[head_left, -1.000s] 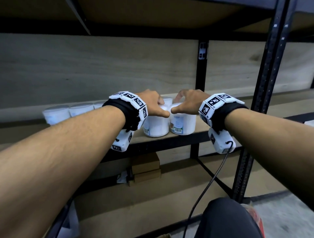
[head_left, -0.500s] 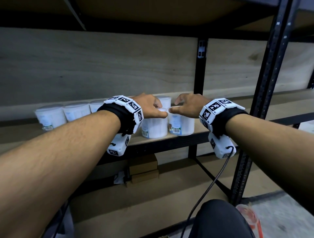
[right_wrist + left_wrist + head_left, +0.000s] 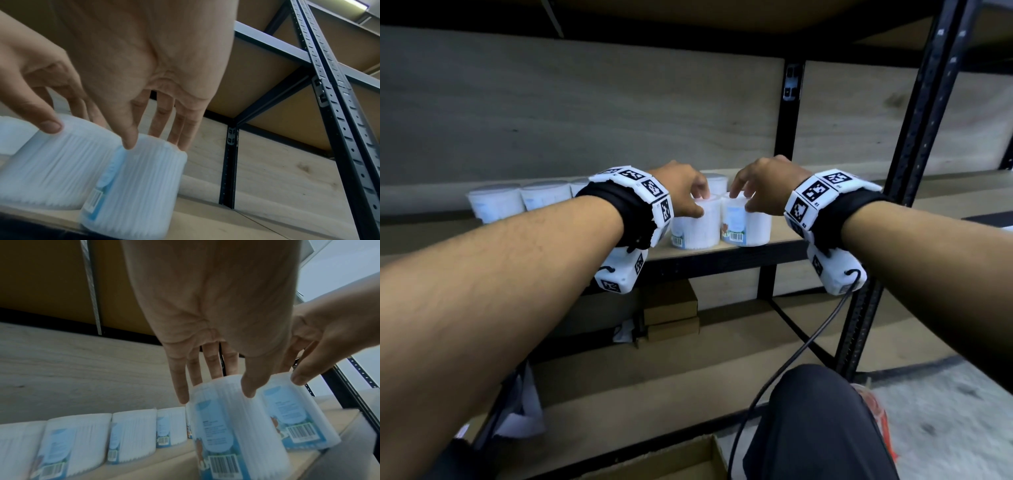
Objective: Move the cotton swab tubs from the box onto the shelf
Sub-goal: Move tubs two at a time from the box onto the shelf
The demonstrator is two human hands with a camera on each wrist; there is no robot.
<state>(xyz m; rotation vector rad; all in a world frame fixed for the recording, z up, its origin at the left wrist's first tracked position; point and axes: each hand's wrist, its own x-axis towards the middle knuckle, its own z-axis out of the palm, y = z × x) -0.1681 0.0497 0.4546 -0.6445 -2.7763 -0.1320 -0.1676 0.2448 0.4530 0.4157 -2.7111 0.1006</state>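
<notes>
Two white cotton swab tubs stand side by side at the front of the shelf. My left hand hovers over the left tub, fingers straight and spread, with the thumb tip on its upper front. My right hand is the same way over the right tub. In the left wrist view my left hand straddles the left tub's top without curling round it. The right wrist view shows my right hand with fingertips at the right tub's rim. Both wrist views are motion-blurred.
Several more tubs line the back of the shelf to the left, and one stands behind the front pair. A black upright post rises at the right. An open cardboard box lies below, by my knee and a cable.
Both hands were curled down over the two tubs' tops; now their fingers have straightened and spread and the palms have lifted. The tubs stay on the shelf.
</notes>
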